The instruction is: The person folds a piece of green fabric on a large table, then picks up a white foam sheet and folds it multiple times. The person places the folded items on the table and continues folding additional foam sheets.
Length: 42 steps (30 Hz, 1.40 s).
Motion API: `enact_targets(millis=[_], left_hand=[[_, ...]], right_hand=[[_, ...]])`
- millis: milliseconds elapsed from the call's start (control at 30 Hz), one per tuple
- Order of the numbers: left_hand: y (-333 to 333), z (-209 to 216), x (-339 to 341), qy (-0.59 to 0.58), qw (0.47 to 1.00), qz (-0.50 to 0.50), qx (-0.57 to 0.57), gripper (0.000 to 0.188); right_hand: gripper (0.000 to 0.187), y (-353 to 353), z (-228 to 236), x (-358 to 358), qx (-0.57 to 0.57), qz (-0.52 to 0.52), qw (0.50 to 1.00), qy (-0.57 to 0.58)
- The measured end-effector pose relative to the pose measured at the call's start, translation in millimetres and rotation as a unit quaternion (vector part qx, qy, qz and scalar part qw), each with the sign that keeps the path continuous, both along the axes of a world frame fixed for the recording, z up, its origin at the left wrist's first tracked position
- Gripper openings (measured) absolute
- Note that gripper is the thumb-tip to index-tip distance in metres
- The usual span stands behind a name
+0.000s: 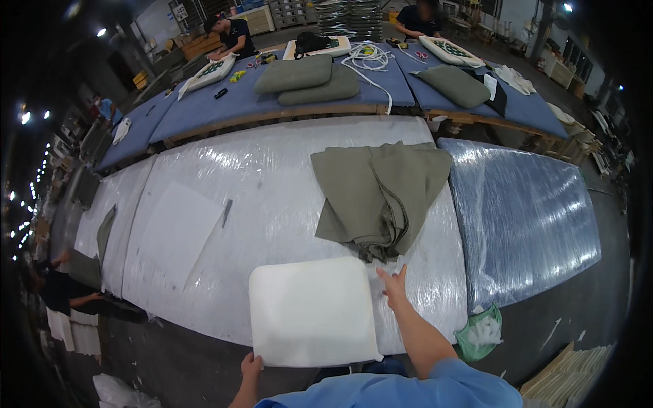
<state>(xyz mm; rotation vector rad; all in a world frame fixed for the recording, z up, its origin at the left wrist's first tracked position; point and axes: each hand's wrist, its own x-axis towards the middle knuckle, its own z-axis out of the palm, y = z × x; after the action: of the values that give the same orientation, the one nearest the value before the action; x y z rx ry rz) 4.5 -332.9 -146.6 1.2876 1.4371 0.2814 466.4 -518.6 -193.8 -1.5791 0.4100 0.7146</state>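
White cushion (309, 313) bare at the near edge of the plastic-wrapped table (265, 204): early stage, by the look of it

Beneath it, a broad top under shiny film. Beyond the far side, blue-topped tables (218, 112); to the right, a film-wrapped blue panel (524, 217). Next in size, a heap of olive-green fabric (354, 183), loosely folded and gathered toward the near end, just beyond the cushion's far right corner. Then the cushion itself: pale all over, lying flat, with no green cloth on any part in view. Done so far, judging from this: cushion and fabric set out close together, nothing fitted. Left: apparently most of the work; further steps impossible to tell. On a far blue top, green cushions (296, 73), seemingly more complete. Smallest, the hands. Left hand (251, 365) gripping the cushion's near left corner, thumb on top. Right hand (393, 282) holding nothing visible, fingers spread beside the far right corner, near the fabric; contact with the cloth hard to tell.
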Motion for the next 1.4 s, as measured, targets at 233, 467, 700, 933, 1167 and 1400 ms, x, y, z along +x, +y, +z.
enact_targets(millis=[233, 467, 700, 933, 1167, 1400], left_hand=[[-98, 20, -4, 0.183, 0.97, 0.131, -0.093, 0.053], [-151, 29, 35, 0.179, 0.962, 0.119, -0.167, 0.057], [-186, 42, 38, 0.186, 0.955, 0.119, -0.199, 0.063], [-188, 56, 14, 0.172, 0.963, 0.159, -0.136, 0.054], [-143, 59, 17, 0.182, 0.971, 0.146, -0.054, 0.046], [-26, 14, 25, 0.229, 0.967, 0.055, 0.096, 0.049]], right_hand=[[0.1, 92, -3, 121, 0.304, -0.22, 0.926, 0.035], [0.068, 137, 41, 294, 0.221, -0.2, 0.93, -0.216], [0.051, 105, 92, 390, 0.179, -0.186, 0.929, -0.265], [0.047, 9, 119, 437, 0.182, -0.204, 0.89, -0.366], [0.07, -100, 93, 402, -0.212, -0.236, 0.912, -0.26], [0.03, -170, -48, 144, -0.039, 0.149, 0.98, -0.129]])
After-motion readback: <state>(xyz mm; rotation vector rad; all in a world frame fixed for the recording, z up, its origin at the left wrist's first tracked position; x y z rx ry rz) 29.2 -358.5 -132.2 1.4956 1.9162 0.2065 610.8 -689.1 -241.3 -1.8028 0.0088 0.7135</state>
